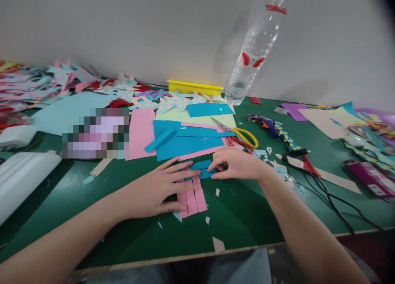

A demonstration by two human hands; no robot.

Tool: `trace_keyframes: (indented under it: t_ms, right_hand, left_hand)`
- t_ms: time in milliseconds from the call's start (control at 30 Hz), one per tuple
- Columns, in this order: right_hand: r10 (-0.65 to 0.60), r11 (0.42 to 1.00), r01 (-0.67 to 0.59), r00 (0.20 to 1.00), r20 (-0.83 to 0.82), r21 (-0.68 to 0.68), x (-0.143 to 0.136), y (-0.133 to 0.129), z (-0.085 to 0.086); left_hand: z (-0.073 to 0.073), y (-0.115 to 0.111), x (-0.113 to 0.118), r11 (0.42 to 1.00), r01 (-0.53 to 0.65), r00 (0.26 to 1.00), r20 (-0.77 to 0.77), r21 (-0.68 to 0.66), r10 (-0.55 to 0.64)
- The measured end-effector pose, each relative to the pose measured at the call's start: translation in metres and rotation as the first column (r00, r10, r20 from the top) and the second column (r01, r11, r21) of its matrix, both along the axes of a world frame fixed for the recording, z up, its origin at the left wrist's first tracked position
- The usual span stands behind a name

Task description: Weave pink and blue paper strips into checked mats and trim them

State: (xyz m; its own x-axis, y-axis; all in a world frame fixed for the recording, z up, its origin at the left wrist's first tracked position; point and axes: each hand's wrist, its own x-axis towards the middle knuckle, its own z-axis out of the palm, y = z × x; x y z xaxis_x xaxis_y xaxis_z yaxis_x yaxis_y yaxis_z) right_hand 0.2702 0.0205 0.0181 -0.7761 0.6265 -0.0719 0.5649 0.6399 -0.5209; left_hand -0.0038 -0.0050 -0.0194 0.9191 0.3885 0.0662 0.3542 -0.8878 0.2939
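Note:
My left hand lies flat with its fingers spread over several pink paper strips placed side by side on the green table. Blue paper strips cross the far end of the pink ones, partly hidden under my fingertips. At the right end of the blue strips my right hand is closed in a pinch, thumb and forefinger at the edge of a blue strip. Beyond my hands lie blue paper sheets over pink paper. Scissors with yellow handles rest on the right side of them, blades pointing left.
A tilted water bottle leans against the wall. Beside it sits a yellow folded piece. Woven strips pile up at left, near a white device. Black cords and a purple packet lie at right. Small paper scraps dot the table.

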Motion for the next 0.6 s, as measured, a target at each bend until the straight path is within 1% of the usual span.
trace_keyframes:
  t_ms: [133, 267, 467, 600]
  right_hand:
    - [-0.019, 1.0, 0.019, 1.0, 0.014, 0.023, -0.0016, -0.0012, 0.0011]
    - [-0.018, 0.999, 0.017, 0.999, 0.038, 0.032, -0.0023, -0.0023, 0.0014]
    - [-0.021, 0.997, 0.016, 0.997, 0.068, 0.07, -0.0016, -0.003, 0.0016]
    - [-0.017, 0.997, 0.011, 0.998, 0.066, 0.079, 0.0004, -0.0031, 0.002]
  left_hand:
    - [-0.0007, 0.0003, -0.0007, 1.0, -0.002, 1.0, 0.008, 0.011, 0.002]
    - [-0.0014, 0.0003, -0.0019, 1.0, -0.001, 1.0, -0.023, 0.024, 0.001]
    - [-0.0009, 0.0002, -0.0024, 0.999, 0.008, 1.0, 0.0, 0.033, -0.008]
    - [-0.0008, -0.0006, -0.0022, 0.998, 0.015, 1.0, -0.023, 0.055, -0.014]
